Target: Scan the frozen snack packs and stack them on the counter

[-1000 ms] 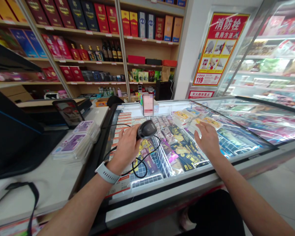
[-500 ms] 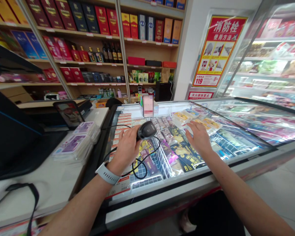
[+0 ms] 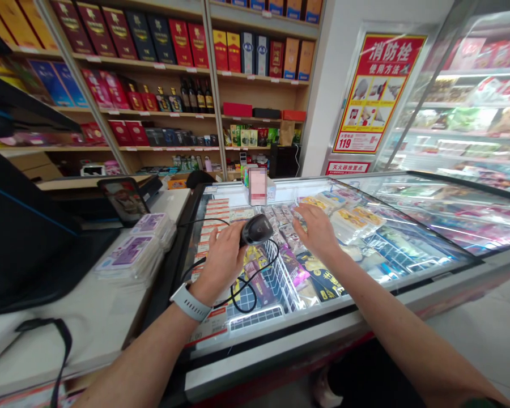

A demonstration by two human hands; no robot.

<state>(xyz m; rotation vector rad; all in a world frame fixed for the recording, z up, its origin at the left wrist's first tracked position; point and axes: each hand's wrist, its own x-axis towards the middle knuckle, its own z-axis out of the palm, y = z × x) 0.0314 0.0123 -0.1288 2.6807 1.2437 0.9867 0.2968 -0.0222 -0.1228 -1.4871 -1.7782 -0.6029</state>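
Observation:
My left hand [image 3: 223, 258], with a pale watch band at its wrist, is wrapped round a black barcode scanner [image 3: 257, 229] over the glass top of a chest freezer [image 3: 289, 331]. The scanner's black cable lies looped on the glass below it. To the right, my right hand [image 3: 317, 229] hovers with its fingers apart and nothing visible in it. Beside it are yellow-labelled clear packs [image 3: 352, 221]. A small stand with a pink-and-white panel [image 3: 257, 187] is at the freezer's far edge, beyond the scanner.
On the white counter [image 3: 110, 317] at left are stacked purple-labelled packs [image 3: 130, 252], a phone-like screen [image 3: 123, 198] and a large black device [image 3: 29, 238]. Shelves of boxes and bottles [image 3: 195, 96] stand behind. A glass-fronted display [image 3: 476, 119] is at the right.
My right hand has moved left, away from the yellow-labelled packs and closer to the scanner. My left hand still holds the scanner, and the view has shifted slightly.

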